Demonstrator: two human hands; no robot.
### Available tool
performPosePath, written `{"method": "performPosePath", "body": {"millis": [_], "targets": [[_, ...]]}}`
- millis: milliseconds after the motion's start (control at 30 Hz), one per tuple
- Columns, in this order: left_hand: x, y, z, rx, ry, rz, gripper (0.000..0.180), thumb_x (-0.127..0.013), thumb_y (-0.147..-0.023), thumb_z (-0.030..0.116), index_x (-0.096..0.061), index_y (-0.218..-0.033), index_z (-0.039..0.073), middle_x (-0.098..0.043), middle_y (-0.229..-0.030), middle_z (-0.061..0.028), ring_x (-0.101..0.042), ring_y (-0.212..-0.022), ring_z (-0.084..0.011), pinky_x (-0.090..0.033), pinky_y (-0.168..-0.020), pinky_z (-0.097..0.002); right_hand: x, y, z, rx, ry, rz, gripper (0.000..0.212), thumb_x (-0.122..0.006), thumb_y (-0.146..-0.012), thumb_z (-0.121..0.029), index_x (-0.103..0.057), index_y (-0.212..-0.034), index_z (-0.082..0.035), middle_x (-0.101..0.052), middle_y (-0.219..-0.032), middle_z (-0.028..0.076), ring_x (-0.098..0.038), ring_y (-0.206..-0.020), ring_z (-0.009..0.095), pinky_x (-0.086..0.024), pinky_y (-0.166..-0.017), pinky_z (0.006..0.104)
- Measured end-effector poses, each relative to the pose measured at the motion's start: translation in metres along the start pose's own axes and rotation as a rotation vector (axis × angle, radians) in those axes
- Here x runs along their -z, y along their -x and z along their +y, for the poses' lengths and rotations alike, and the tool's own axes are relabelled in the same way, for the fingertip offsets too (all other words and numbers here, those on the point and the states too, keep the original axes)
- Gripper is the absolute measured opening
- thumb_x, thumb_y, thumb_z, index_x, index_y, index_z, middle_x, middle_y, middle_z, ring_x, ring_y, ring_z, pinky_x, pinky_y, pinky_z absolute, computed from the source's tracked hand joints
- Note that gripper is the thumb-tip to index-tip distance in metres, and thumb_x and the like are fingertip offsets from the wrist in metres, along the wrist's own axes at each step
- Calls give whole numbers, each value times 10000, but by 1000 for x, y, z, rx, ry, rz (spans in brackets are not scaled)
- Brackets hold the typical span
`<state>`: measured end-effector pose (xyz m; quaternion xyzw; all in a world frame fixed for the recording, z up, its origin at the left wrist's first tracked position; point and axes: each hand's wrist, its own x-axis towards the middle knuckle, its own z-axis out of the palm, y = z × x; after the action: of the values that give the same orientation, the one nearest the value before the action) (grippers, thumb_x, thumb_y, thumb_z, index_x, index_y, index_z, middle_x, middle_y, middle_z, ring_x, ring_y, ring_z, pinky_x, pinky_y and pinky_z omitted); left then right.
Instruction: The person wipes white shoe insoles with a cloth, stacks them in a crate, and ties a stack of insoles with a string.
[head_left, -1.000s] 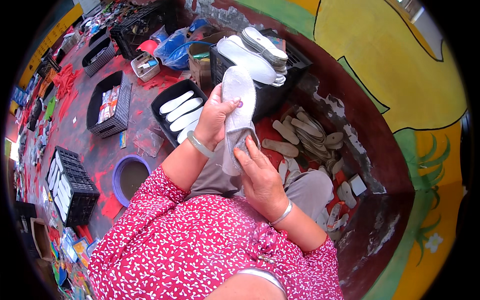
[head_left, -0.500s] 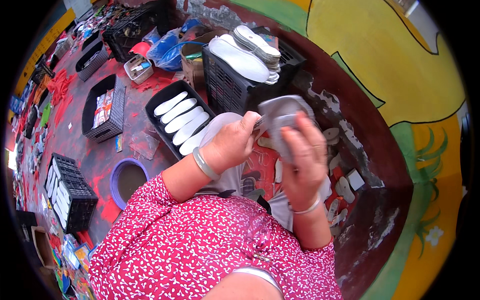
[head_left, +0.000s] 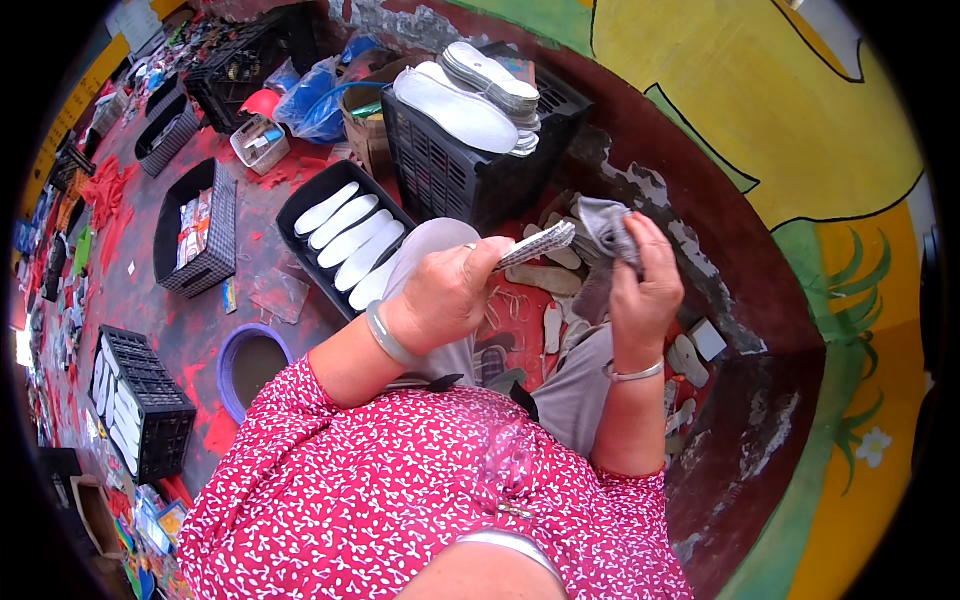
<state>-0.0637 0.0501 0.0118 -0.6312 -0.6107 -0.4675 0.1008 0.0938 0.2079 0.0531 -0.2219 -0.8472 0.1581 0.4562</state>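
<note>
My left hand [head_left: 440, 300] is closed around one end of a pale insole [head_left: 545, 243], held out over my lap and seen nearly edge-on. A bunched grey cloth [head_left: 606, 226] is pinched in my right hand [head_left: 648, 290], just to the right of the insole's free end. Between cloth and insole a small gap shows. Beyond my left hand, a black basket [head_left: 290, 225] holds a row of white insoles [head_left: 350, 232]. Farther off, more white insoles [head_left: 488, 75] are stacked on an upturned-looking black crate [head_left: 440, 175].
A purple-rimmed basin [head_left: 228, 370] of murky liquid is at my left, near a crate of insoles [head_left: 118, 400]. A grey basket [head_left: 225, 240] with packets lies farther left. Loose insoles and scraps [head_left: 550, 280] lie beneath my hands. A painted wall [head_left: 740, 110] closes off the right.
The grey cloth, earlier blurred and close against the insole, has moved right and away with my right hand. The insole now shows more clearly in my left hand.
</note>
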Motion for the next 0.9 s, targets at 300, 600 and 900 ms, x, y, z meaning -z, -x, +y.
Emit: {"method": "performPosePath", "body": {"millis": [300, 600, 900], "targets": [[-5, -3, 3, -27, -86, -32, 420, -615, -711, 26, -516, -1119, 3, -633, -935, -166, -635, -759, -308, -523, -649, -366, -8, 4, -54, -34, -429, -120, 427, -540, -701, 106, -602, -1112, 8, -599, -1150, 162, -581, -1067, 283, -428, -948, 347], [3, 0, -2, 24, -23, -62, 400, -621, -697, 24, -564, -1093, -1, -643, -998, -170, -643, -758, -291, -527, -639, -354, -20, 18, -69, 362, -184, -123, 407, -583, -683, 78, -618, -1085, 25, -591, -1138, 176, -566, -1066, 320, -455, -923, 383], [14, 0, -8, -191, -83, 117, 391, -564, -681, -71, -572, -1068, -8, -642, -1036, -197, -658, -828, -304, -535, -688, -335, -11, 9, -2, -115, -352, -147, 416, -502, -699, 131, -623, -1076, 6, -627, -1088, 147, -617, -999, 248, -457, -902, 307]]}}
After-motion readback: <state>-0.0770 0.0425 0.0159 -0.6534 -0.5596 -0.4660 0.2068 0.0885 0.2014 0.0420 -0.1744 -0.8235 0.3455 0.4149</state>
